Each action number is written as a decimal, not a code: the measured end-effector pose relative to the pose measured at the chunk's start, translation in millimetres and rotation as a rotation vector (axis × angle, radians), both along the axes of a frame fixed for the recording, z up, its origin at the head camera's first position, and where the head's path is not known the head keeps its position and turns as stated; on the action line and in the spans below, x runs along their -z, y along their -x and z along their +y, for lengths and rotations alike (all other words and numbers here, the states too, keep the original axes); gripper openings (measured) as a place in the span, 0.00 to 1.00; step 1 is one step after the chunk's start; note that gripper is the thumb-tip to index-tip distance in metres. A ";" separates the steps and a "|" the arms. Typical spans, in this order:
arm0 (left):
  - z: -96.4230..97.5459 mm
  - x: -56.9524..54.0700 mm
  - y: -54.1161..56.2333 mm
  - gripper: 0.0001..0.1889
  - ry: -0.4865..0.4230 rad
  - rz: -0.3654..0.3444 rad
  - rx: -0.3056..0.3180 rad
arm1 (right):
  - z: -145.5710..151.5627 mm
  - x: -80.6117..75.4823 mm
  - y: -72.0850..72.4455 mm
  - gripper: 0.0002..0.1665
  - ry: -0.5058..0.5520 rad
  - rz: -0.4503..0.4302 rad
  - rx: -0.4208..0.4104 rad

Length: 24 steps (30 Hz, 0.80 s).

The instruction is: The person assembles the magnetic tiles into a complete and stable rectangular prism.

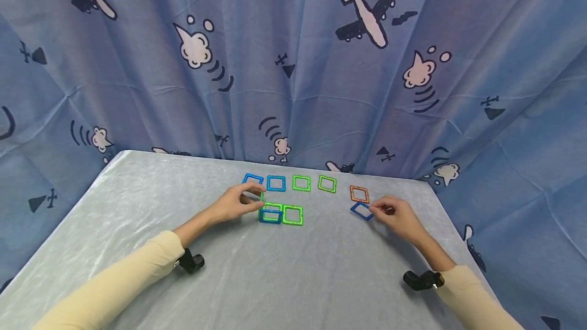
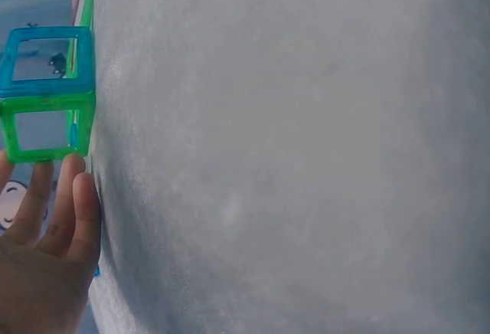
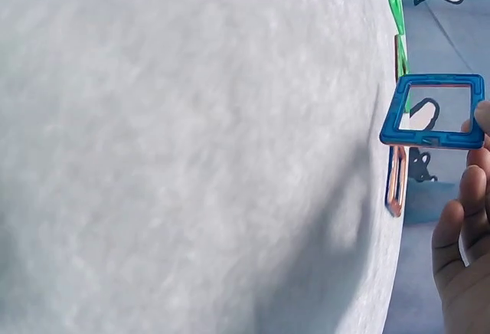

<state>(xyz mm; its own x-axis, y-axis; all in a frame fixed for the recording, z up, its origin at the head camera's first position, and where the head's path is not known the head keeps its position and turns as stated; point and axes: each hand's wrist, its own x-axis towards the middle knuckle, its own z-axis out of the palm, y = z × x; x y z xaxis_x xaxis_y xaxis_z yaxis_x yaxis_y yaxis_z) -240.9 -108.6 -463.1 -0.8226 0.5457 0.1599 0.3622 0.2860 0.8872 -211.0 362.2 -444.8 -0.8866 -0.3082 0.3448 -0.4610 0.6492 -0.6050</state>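
Thumb and fingers of the right hand (image 1: pixel 401 219) are pinched on one side of a dark blue frame (image 3: pixel 429 139), which appears lifted above the tabletop (image 1: pixel 312 274) near the orange frame (image 1: pixel 359 187); that edge grip leaves the opposite side free, so keep it light and raise the piece clear of its neighbour. The left hand (image 1: pixel 234 202) has thumb and forefinger clamped on the standing green frame (image 2: pixel 46 104), which meets the standing blue frame (image 2: pixel 50 33) along one edge. Hold that corner still and upright, since a nudge could fold the joint; move the right hand slowly and align edges before letting them touch
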 end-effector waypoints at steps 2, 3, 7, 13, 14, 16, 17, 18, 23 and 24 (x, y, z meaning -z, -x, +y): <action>0.0 -1.0 -0.2 0.22 0.003 0.001 0.000 | -4.1 -1.1 -0.1 0.02 0.008 0.013 -0.014; 0.0 -1.4 -0.4 0.22 0.004 0.003 0.002 | -6.1 -1.5 0.0 0.02 0.009 0.014 -0.016; 0.1 -2.7 -1.1 0.22 0.009 -0.002 -0.003 | -13.3 -2.6 1.3 0.02 0.021 -0.004 -0.022; 0.0 -2.6 -1.2 0.22 0.010 0.013 0.004 | -25.5 -5.2 4.3 0.02 0.033 -0.034 -0.026; -0.2 -2.2 -1.0 0.22 0.009 0.015 0.005 | -28.4 -6.3 4.7 0.02 0.036 -0.036 -0.023; -0.4 -1.4 -0.4 0.22 0.009 0.018 0.005 | -35.2 -10.3 4.5 0.02 0.041 -0.040 -0.027; -0.6 -0.9 -0.2 0.22 0.007 0.021 0.005 | -39.3 -13.7 3.6 0.03 0.045 -0.041 -0.034; -0.8 -0.5 0.1 0.22 0.008 0.021 0.003 | -43.9 -17.8 2.3 0.03 0.050 -0.041 -0.043; -1.3 0.3 1.2 0.22 0.002 0.015 0.005 | -63.3 -34.3 -4.4 0.03 0.074 -0.034 -0.118; -1.5 0.1 1.2 0.22 0.001 0.013 0.006 | -64.7 -33.3 -3.5 0.03 0.077 -0.034 -0.127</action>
